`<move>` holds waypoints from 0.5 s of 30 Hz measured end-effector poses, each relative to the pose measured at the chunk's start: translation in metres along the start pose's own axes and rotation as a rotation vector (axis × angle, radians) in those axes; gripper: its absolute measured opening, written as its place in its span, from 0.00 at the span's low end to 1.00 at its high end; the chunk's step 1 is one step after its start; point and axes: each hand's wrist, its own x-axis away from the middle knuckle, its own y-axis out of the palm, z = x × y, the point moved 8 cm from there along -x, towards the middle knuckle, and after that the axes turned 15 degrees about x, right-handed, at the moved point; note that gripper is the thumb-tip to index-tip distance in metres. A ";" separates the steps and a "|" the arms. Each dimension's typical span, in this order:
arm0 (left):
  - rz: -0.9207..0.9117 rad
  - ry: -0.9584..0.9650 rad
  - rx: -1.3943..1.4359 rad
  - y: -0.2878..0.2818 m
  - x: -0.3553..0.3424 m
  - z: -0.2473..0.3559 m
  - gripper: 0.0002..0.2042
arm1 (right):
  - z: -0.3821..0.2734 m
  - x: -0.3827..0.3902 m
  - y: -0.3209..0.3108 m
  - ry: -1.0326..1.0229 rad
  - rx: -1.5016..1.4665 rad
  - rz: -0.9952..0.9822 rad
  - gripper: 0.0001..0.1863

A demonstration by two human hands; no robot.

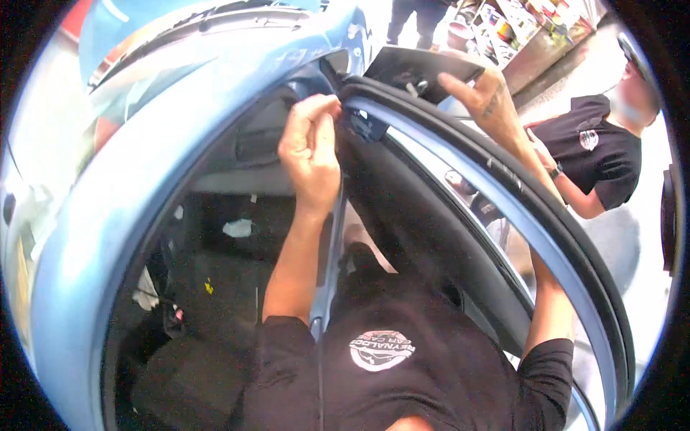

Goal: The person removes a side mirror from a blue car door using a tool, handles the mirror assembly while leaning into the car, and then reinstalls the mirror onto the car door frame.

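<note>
Door frame (514, 197) diagonal, down rightward

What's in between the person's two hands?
In the head view, part of the car door's frame, with its black rubber edge, lies between the left hand and the right hand.
</note>
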 end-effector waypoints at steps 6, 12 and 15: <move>-0.357 -0.117 -0.081 0.073 -0.081 -0.051 0.18 | -0.006 0.023 -0.038 0.021 0.194 0.023 0.18; -0.581 -0.397 0.027 0.099 -0.090 -0.117 0.25 | 0.002 0.029 -0.027 0.006 0.161 0.013 0.12; -0.609 -0.487 0.061 0.084 -0.091 -0.127 0.28 | -0.008 0.025 -0.024 -0.016 0.140 -0.006 0.14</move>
